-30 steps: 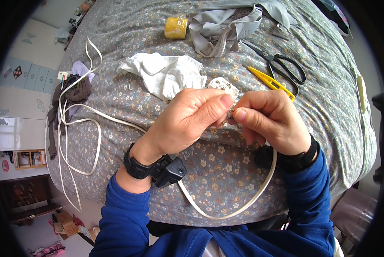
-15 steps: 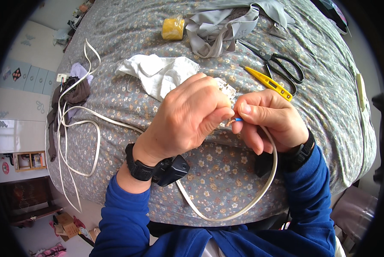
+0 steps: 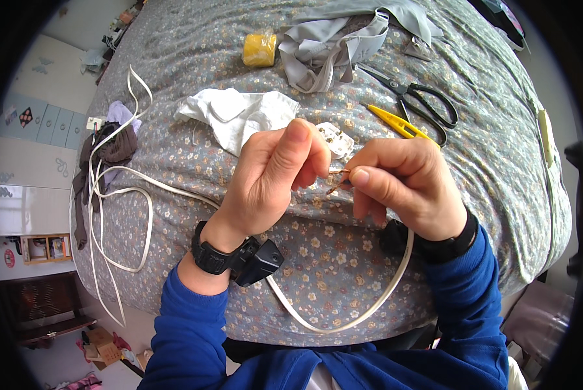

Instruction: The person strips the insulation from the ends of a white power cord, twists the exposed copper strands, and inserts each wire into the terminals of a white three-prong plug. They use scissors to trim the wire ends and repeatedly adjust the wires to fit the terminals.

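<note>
My right hand (image 3: 405, 185) pinches the end of a white cable (image 3: 395, 286) between thumb and forefinger. Two bare copper wires (image 3: 334, 189) stick out from its fingertips, their strands looking twisted. Beside them is my left hand (image 3: 275, 175), thumb lifted away from its curled fingers. Its fingertips are close to the upper wire; whether they touch it is hard to tell. Just beyond the hands lies a white electrical fitting (image 3: 337, 140) with metal parts inside, partly hidden by my left hand. From my right hand the cable loops down toward me and passes under my left wrist.
On the flowered bed cover (image 3: 343, 273) lie a white cloth (image 3: 229, 117), a yellow tape roll (image 3: 259, 50), a grey cloth (image 3: 333, 49), black-handled scissors (image 3: 434, 107) and a yellow pen-shaped tool (image 3: 392, 121). More cable (image 3: 149, 221) coils at left beside dark fabric (image 3: 116, 146).
My left hand has drawn back slightly left and its thumb has risen off the wire. Two copper ends now show at my right fingertips; the blue insulation seen before is covered.
</note>
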`<act>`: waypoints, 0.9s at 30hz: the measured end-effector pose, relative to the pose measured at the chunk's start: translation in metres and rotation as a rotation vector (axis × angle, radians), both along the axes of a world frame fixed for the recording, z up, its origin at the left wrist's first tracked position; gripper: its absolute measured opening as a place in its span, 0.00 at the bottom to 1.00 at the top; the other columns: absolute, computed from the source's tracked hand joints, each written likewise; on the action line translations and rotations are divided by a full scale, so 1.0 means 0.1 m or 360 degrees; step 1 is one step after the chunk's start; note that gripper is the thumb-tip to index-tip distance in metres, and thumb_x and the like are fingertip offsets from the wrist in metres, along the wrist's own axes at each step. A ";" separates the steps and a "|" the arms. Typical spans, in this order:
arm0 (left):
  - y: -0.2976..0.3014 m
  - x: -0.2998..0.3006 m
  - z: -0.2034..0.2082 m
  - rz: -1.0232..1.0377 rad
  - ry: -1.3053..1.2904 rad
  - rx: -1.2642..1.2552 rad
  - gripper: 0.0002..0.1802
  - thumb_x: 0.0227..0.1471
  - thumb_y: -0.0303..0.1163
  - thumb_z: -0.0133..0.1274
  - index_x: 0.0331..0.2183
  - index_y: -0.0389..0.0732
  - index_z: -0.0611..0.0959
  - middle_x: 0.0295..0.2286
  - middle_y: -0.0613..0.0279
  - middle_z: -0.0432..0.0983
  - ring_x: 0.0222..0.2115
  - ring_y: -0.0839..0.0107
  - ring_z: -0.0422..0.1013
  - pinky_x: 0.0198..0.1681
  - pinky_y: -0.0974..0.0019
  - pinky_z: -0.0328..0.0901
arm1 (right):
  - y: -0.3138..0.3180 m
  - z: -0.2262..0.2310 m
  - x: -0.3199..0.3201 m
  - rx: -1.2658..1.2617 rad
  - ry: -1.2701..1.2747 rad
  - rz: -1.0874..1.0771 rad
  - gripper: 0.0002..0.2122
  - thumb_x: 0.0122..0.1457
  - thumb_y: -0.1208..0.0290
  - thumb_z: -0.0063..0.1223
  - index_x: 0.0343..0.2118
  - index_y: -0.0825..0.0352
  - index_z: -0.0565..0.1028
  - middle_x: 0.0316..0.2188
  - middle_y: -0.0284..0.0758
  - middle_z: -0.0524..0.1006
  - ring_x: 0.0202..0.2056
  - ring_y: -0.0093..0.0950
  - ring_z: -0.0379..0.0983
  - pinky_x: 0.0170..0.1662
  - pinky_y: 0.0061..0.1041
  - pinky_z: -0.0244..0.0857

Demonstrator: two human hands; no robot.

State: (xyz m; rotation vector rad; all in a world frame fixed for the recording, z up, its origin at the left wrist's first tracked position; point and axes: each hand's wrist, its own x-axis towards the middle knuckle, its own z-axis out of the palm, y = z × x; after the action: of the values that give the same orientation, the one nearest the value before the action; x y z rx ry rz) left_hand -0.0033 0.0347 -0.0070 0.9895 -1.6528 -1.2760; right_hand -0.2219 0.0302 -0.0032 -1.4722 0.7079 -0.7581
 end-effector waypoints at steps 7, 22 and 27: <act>0.08 -0.05 0.12 -0.0005 -0.0355 -0.0020 0.37 0.65 0.61 0.28 0.20 0.40 0.71 0.18 0.70 0.63 0.20 0.82 0.54 0.24 0.75 0.49 | 0.02 -0.12 0.12 -0.1008 0.0262 -0.0317 0.04 0.54 0.77 0.59 0.26 0.68 0.75 0.16 0.40 0.71 0.18 0.38 0.71 0.22 0.30 0.63; 0.04 0.04 0.14 -0.0181 -0.0394 -0.0240 0.13 0.60 0.35 0.53 0.27 0.37 0.77 0.21 0.70 0.68 0.22 0.79 0.60 0.25 0.73 0.55 | 0.03 -0.05 0.07 -0.0355 0.0192 -0.0144 0.06 0.61 0.72 0.55 0.30 0.69 0.77 0.15 0.34 0.74 0.16 0.24 0.71 0.20 0.23 0.61; -0.10 0.03 0.07 -0.0117 -0.0706 -0.1451 0.08 0.49 0.30 0.62 0.29 0.38 0.79 0.23 0.66 0.73 0.23 0.70 0.68 0.25 0.68 0.64 | -0.04 0.00 -0.02 0.0364 -0.0096 0.0203 0.15 0.68 0.63 0.47 0.32 0.71 0.77 0.15 0.32 0.75 0.14 0.16 0.67 0.18 0.14 0.60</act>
State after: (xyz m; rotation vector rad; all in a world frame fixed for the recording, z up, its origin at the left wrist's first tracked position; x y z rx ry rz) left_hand 0.0002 0.0247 -0.0003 0.6437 -2.2914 -0.2227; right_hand -0.2244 0.0261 -0.0036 -1.2687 0.6269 -0.6007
